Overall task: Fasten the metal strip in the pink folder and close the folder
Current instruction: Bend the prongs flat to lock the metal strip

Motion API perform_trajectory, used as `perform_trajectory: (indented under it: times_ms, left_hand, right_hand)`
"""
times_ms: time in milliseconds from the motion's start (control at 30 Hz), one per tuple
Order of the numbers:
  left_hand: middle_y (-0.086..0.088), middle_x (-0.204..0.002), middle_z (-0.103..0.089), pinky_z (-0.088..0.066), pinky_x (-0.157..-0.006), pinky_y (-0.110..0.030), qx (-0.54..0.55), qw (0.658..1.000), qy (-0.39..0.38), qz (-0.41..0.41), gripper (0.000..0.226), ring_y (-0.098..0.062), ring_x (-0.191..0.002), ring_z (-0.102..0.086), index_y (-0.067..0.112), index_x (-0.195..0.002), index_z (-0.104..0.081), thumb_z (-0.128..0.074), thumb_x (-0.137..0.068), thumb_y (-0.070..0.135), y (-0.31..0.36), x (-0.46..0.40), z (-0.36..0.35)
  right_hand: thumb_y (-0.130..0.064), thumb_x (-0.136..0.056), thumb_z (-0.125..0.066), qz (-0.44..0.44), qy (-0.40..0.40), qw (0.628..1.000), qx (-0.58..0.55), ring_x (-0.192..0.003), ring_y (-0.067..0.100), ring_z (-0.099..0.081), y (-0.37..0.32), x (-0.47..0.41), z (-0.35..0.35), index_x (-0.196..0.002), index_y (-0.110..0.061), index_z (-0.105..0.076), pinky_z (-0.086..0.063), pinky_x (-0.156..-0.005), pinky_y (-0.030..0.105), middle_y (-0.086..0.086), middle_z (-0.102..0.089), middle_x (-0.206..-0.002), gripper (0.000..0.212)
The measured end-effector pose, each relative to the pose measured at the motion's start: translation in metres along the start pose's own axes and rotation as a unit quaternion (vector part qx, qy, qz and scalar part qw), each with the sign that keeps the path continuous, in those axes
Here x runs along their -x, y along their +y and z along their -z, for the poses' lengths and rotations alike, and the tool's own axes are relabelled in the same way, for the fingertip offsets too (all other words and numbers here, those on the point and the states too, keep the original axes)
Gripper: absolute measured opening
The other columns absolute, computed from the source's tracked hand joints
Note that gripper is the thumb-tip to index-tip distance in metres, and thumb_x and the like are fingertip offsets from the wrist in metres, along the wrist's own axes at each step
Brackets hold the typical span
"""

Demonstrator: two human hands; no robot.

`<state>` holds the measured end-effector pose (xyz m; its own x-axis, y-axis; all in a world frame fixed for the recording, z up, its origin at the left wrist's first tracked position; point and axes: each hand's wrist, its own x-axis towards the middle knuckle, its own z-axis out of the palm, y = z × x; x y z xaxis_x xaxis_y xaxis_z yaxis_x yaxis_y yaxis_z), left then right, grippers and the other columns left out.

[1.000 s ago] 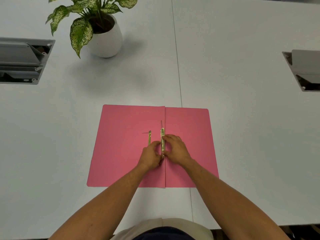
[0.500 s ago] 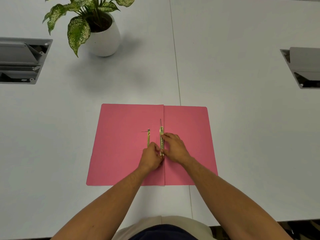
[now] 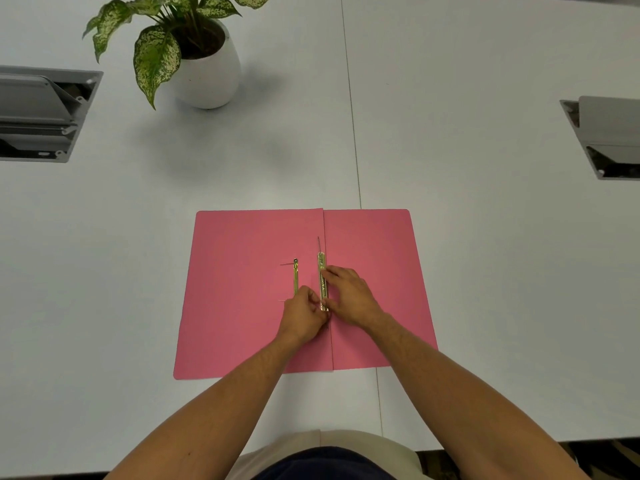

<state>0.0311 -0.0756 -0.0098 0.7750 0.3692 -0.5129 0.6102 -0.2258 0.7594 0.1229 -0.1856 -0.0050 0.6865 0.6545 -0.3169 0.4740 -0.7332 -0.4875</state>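
Note:
The pink folder (image 3: 242, 289) lies open and flat on the white table. A gold metal strip (image 3: 322, 271) runs along the spine fold, with a thin prong sticking out at its far end. A second, narrower gold bar (image 3: 295, 277) lies just to its left on the left flap. My left hand (image 3: 304, 315) pinches the near end of the metal strip, fingers closed. My right hand (image 3: 349, 296) rests on the strip from the right, fingertips pressing its middle. The strip's near end is hidden by my fingers.
A potted plant (image 3: 204, 64) in a white pot stands at the back left. Grey cable boxes with raised lids are set into the table at the left edge (image 3: 38, 112) and right edge (image 3: 609, 136). A table seam (image 3: 351, 109) runs down the middle.
Both hands have stayed on the strip near the spine; the left fingers have shifted slightly at the near end. The folder has not moved.

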Motion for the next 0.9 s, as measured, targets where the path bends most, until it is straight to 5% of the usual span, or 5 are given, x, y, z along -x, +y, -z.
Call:
perform_trajectory:
  times_ms: [267,600,900]
  left_hand:
    - [-0.007,-0.061,-0.06,-0.051,-0.063,-0.042,-0.003,0.999,0.017,-0.027,0.01,-0.023,-0.058,-0.055,0.009,-0.085,-0.054,-0.061,-0.079,0.004,0.0,0.005,-0.002]
    - [-0.017,-0.069,-0.069,-0.053,-0.063,-0.043,-0.02,0.999,0.005,-0.027,0.012,-0.035,-0.067,-0.065,0.012,-0.082,-0.055,-0.065,-0.078,0.009,-0.003,0.002,-0.002]
    - [-0.005,-0.062,-0.062,-0.048,-0.062,-0.033,-0.016,0.999,0.001,-0.033,0.009,-0.02,-0.059,-0.056,0.013,-0.08,-0.054,-0.063,-0.079,0.009,-0.001,0.006,0.0]
  right_hand:
    - [-0.027,-0.082,-0.065,0.023,-0.008,0.999,0.027,-0.136,0.025,-0.03,0.002,0.002,-0.001,-0.141,-0.016,-0.038,-0.031,-0.107,0.041,0.005,-0.035,-0.151,0.066]
    - [-0.027,-0.083,-0.064,0.032,-0.014,0.998,0.043,-0.138,0.026,-0.029,0.005,0.006,-0.004,-0.143,-0.016,-0.035,-0.03,-0.108,0.042,0.005,-0.031,-0.153,0.067]
    - [-0.022,-0.086,-0.064,0.007,-0.003,1.0,0.014,-0.142,0.02,-0.023,0.005,0.013,-0.013,-0.145,-0.022,-0.03,-0.024,-0.114,0.041,0.001,-0.025,-0.156,0.069]
